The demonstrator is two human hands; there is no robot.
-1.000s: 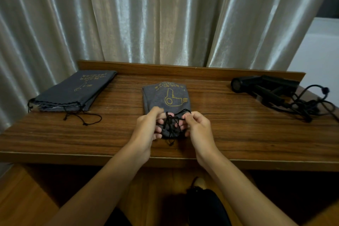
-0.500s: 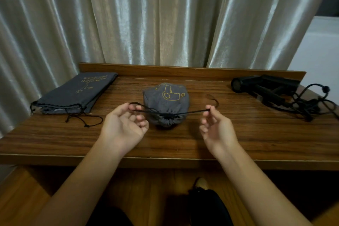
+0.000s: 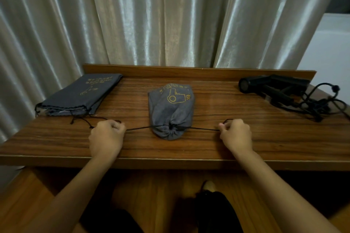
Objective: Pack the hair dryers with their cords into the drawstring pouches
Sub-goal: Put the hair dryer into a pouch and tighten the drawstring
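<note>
A bulging grey pouch (image 3: 171,108) with a yellow dryer logo lies in the middle of the wooden table (image 3: 246,138), its mouth gathered tight toward me. Its black drawstring (image 3: 139,128) runs taut to both sides. My left hand (image 3: 107,135) grips the left end and my right hand (image 3: 235,134) pinches the right end, both hands resting on the table. A flat empty grey pouch (image 3: 81,94) lies at the far left. A black hair dryer (image 3: 272,86) with its loose cord (image 3: 322,104) lies at the far right.
The table has a raised wooden back rail (image 3: 189,71), with pale curtains (image 3: 151,15) hanging behind it. The flat pouch's own strings (image 3: 81,119) trail near my left hand. A white surface (image 3: 329,47) stands at the right. My legs are below the front edge.
My hands have moved apart, from the pouch's mouth out to either side, drawing the string taut. The pouch's mouth has cinched closed.
</note>
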